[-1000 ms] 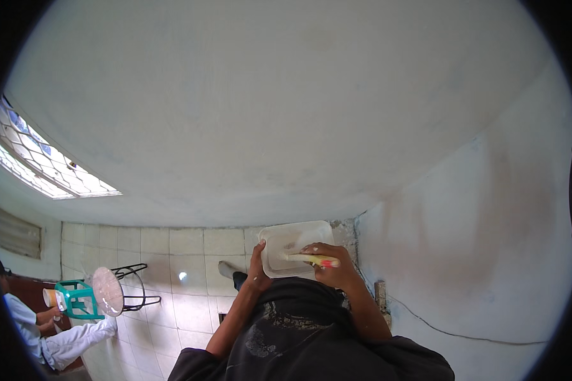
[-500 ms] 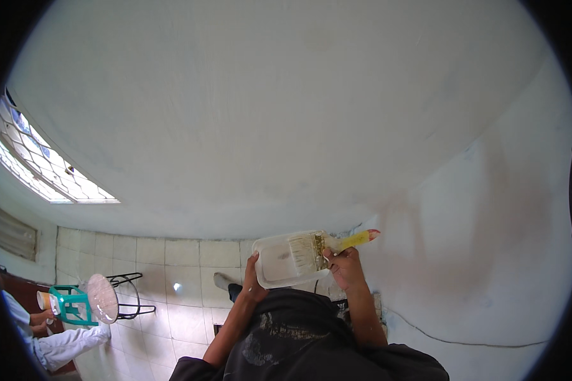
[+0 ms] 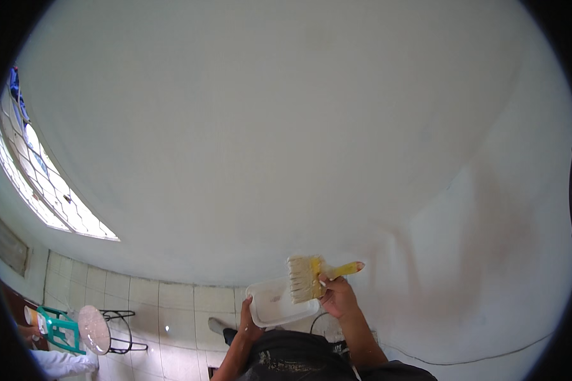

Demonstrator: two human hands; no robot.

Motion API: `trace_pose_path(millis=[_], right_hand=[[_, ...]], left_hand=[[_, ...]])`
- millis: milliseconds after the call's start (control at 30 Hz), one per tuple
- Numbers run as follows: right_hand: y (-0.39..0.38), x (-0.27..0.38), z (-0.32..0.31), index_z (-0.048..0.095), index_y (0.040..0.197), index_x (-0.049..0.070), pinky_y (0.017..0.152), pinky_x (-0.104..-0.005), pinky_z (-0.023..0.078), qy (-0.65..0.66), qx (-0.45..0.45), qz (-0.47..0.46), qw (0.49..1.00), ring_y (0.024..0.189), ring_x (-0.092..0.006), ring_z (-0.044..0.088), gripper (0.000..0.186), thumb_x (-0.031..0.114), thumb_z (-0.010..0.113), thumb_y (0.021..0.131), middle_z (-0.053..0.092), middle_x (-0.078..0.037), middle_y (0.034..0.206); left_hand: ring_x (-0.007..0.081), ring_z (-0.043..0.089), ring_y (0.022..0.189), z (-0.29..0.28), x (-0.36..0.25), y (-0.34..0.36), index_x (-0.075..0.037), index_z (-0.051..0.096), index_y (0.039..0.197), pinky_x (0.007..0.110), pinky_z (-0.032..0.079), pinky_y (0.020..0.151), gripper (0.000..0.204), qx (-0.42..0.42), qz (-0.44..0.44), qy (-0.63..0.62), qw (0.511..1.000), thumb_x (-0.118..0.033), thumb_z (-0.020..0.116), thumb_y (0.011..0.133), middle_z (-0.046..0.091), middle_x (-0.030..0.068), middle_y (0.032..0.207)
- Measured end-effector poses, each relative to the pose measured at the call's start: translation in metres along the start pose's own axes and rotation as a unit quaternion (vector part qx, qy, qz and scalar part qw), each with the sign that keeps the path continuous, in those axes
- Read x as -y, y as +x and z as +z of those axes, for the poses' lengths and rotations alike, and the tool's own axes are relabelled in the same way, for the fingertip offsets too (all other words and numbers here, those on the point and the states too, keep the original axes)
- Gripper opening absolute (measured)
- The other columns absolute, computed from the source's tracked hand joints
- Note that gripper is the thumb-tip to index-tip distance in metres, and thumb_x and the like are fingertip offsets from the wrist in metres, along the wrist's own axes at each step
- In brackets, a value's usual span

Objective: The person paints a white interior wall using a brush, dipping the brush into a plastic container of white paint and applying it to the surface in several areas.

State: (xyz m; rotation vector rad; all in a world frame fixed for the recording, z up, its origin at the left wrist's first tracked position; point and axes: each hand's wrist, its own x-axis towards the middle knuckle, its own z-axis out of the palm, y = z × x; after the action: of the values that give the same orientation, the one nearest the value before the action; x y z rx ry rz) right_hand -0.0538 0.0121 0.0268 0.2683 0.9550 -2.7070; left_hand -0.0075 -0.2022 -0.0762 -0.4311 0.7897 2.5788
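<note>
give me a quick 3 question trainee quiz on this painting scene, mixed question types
1. True or false: the right hand holds a paintbrush with a yellow handle.
2. What does the left hand hold? A) a roller B) a white tray C) a bucket
3. Fill in: the brush bristles sit over the ____ of the tray.

Key: 1 true; 2 B; 3 right end

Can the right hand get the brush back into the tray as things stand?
Probably yes: the right hand holds the brush with its bristles over the white tray, held by the left hand; nothing between.
</note>
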Motion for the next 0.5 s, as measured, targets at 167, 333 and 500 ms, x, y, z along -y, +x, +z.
trace_pose_path(millis=[167,333,500], right_hand=[[0.024,0.091,0.077,0.054,0.111,0.004,0.086,-0.0300,0.048,-0.220,0.050,-0.287,0.931,0.096,-0.0146,0.057,0.040,-0.012,0.055,0.075,0.059,-0.004,0.104],[0.031,0.182,0.224,0.064,0.099,0.001,0.055,-0.0167,0.039,-0.529,-0.032,-0.654,0.540,0.066,-0.0034,0.048,0.024,0.001,0.067,0.076,0.060,0.002,0.081],[0.046,0.265,0.303,0.064,0.104,0.005,0.060,-0.0229,0.045,-0.525,-0.078,-0.817,0.225,0.069,-0.0093,0.058,0.029,0.002,0.061,0.076,0.065,-0.003,0.083]], left_hand=[[0.0318,0.049,0.118,-0.003,-0.004,0.001,-0.007,0.036,0.135,0.046,0.039,0.099,0.062,0.037,0.003,-0.032,0.999,-0.049,0.034,0.090,0.049,0.0156,0.129],[0.0300,0.050,0.117,-0.019,0.002,0.000,-0.008,0.037,0.135,0.044,0.040,0.098,0.060,0.029,-0.003,-0.056,0.998,-0.047,0.037,0.090,0.050,0.0142,0.128],[0.0299,0.049,0.117,-0.013,-0.003,-0.007,-0.007,0.035,0.136,0.044,0.041,0.097,0.063,0.016,0.019,-0.034,0.999,-0.049,0.039,0.089,0.049,0.0141,0.130]])
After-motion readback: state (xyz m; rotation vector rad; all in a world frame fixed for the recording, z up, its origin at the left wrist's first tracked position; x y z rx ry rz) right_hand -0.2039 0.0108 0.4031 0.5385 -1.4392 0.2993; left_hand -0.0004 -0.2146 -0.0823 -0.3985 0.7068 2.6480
